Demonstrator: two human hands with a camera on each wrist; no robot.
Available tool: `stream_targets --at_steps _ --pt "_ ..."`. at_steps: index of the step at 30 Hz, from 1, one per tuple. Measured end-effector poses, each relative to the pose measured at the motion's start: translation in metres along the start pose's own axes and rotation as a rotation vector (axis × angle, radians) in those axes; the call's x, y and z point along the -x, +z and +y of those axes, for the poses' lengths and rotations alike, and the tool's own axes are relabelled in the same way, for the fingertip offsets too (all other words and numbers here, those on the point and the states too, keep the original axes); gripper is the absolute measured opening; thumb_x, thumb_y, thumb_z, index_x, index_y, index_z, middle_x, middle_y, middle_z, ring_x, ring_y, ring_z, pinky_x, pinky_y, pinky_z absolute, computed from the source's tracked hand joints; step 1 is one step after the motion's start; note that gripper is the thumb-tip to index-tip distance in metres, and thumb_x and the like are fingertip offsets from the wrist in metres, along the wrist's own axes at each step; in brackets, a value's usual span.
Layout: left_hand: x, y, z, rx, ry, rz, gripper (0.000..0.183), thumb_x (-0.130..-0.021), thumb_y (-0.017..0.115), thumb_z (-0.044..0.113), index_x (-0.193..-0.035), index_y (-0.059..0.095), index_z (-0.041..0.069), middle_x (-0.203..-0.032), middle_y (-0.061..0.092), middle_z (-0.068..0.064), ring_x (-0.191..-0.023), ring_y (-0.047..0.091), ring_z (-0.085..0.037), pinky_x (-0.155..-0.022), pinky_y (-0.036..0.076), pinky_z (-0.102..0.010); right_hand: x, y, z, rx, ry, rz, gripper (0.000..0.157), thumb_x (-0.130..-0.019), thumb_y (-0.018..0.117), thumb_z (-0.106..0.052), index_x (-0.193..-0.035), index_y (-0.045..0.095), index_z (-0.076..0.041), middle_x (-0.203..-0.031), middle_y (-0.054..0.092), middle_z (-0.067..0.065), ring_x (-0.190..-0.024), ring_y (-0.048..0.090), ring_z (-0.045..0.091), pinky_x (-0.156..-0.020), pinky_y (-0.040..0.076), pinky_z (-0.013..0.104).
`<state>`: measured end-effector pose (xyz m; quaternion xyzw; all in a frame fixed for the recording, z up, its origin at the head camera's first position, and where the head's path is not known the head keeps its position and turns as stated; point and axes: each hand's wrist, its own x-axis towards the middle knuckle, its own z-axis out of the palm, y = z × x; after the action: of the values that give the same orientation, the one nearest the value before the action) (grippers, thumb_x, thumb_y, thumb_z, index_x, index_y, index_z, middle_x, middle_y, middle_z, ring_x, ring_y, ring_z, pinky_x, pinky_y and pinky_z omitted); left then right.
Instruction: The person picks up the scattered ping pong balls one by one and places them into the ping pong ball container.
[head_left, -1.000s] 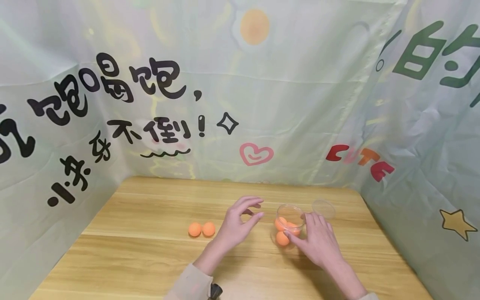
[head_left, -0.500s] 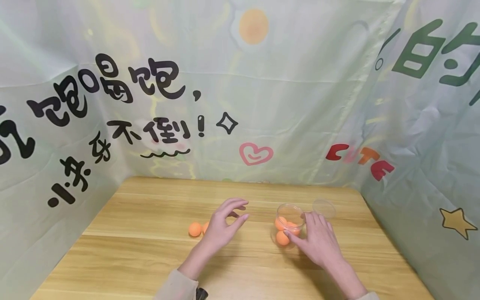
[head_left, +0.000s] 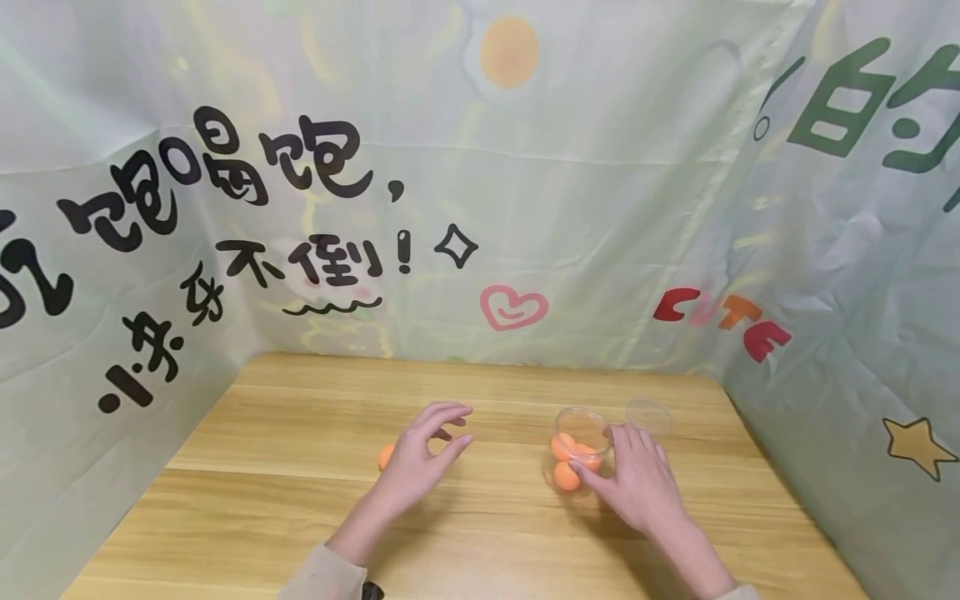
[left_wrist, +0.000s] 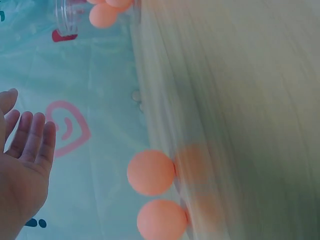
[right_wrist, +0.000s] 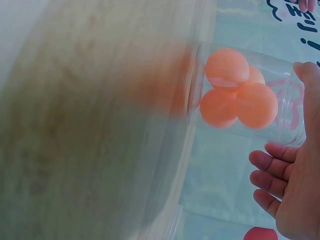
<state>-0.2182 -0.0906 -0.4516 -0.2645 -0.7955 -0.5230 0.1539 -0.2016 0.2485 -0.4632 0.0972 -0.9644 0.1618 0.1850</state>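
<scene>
My right hand (head_left: 637, 483) holds a clear plastic jar (head_left: 582, 427) by its upper part, thumb on the near side and fingers on the far right. The jar stands upright and uncovered on the table, with several orange ping-pong balls (right_wrist: 257, 106) inside. To the left, my left hand (head_left: 416, 458) hovers over the table, fingers apart and slightly bent, holding nothing. Behind it in the head view, one ping-pong ball (head_left: 386, 457) peeks out. The left wrist view shows two balls side by side, the nearer ping-pong ball (left_wrist: 162, 220) and another ping-pong ball (left_wrist: 151, 172).
A clear round lid (head_left: 651, 417) lies on the wooden table (head_left: 322, 533) behind my right hand. Printed fabric (head_left: 600, 233) walls in the table at the back and both sides.
My left hand has moved left, away from the jar and towards the two loose balls, now covering one in the head view. The right hand and jar stay put.
</scene>
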Motion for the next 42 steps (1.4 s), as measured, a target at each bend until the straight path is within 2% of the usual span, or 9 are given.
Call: stream_targets --at_steps 8,17,23,26,30,32,37,42 --pt "0.006 -0.021 -0.002 -0.102 -0.007 -0.006 0.037 -0.097 0.076 0.015 -0.133 0.068 0.017 -0.134 0.064 0.004 -0.115 0.065 -0.015 -0.091 0.061 -0.034 0.000 0.000 0.000 0.002 0.002 -0.004 0.080 -0.090 0.069 -0.067 -0.127 0.059 0.002 -0.118 0.061 0.015 -0.118 0.053 0.041 -0.100 0.045 0.063" --pt "0.010 -0.041 -0.005 -0.146 -0.030 -0.011 0.039 -0.096 0.077 0.016 -0.134 0.068 0.018 -0.133 0.064 0.005 -0.115 0.064 -0.015 -0.089 0.062 -0.040 -0.001 -0.004 0.000 0.001 0.021 -0.026 0.081 -0.091 0.067 -0.069 -0.128 0.058 0.002 -0.120 0.062 0.016 -0.119 0.053 0.041 -0.101 0.043 0.065" --pt "0.017 -0.051 -0.017 -0.210 -0.025 -0.025 0.042 -0.094 0.079 0.014 -0.134 0.068 0.016 -0.134 0.065 0.003 -0.114 0.064 -0.014 -0.089 0.060 -0.035 0.000 -0.005 -0.002 0.002 0.025 -0.033 0.081 -0.091 0.066 -0.070 -0.127 0.058 0.002 -0.118 0.061 0.014 -0.116 0.054 0.039 -0.100 0.044 0.064" --pt "0.020 -0.056 -0.024 -0.227 -0.031 -0.037 0.043 -0.094 0.079 0.013 -0.135 0.067 0.013 -0.135 0.065 -0.003 -0.114 0.064 -0.016 -0.090 0.060 -0.034 0.000 -0.004 -0.002 0.003 0.024 -0.028 0.081 -0.090 0.067 -0.070 -0.127 0.058 0.002 -0.117 0.061 0.014 -0.116 0.054 0.039 -0.099 0.045 0.063" --pt "0.024 -0.062 -0.030 -0.248 -0.031 -0.052 0.044 -0.093 0.080 0.011 -0.135 0.067 0.010 -0.135 0.065 -0.009 -0.115 0.065 -0.021 -0.089 0.060 -0.036 0.000 -0.004 -0.002 0.004 0.018 -0.021 0.080 -0.090 0.068 -0.070 -0.126 0.059 0.002 -0.117 0.061 0.015 -0.117 0.054 0.040 -0.098 0.045 0.064" --pt "0.025 -0.065 -0.033 -0.268 -0.036 -0.058 0.044 -0.092 0.081 0.011 -0.134 0.068 0.010 -0.134 0.066 -0.007 -0.115 0.065 -0.022 -0.089 0.060 -0.036 -0.001 -0.003 -0.002 0.005 0.017 -0.019 0.080 -0.090 0.068 -0.069 -0.126 0.059 0.002 -0.118 0.061 0.016 -0.118 0.053 0.041 -0.098 0.045 0.064" --pt "0.028 -0.073 -0.039 -0.329 -0.074 -0.070 0.045 -0.090 0.082 0.012 -0.133 0.068 0.011 -0.134 0.066 -0.005 -0.116 0.065 -0.023 -0.091 0.060 -0.039 -0.001 -0.002 -0.001 0.001 0.021 -0.027 0.082 -0.090 0.067 -0.070 -0.127 0.058 0.002 -0.118 0.061 0.016 -0.119 0.053 0.041 -0.100 0.044 0.065" --pt "0.030 -0.079 -0.047 -0.349 -0.116 -0.108 0.047 -0.092 0.081 0.013 -0.136 0.066 0.010 -0.139 0.063 -0.011 -0.121 0.063 -0.028 -0.095 0.059 -0.045 -0.001 -0.001 -0.001 -0.003 0.021 -0.031 0.082 -0.090 0.066 -0.071 -0.126 0.058 0.002 -0.115 0.061 0.014 -0.115 0.054 0.040 -0.099 0.044 0.064"
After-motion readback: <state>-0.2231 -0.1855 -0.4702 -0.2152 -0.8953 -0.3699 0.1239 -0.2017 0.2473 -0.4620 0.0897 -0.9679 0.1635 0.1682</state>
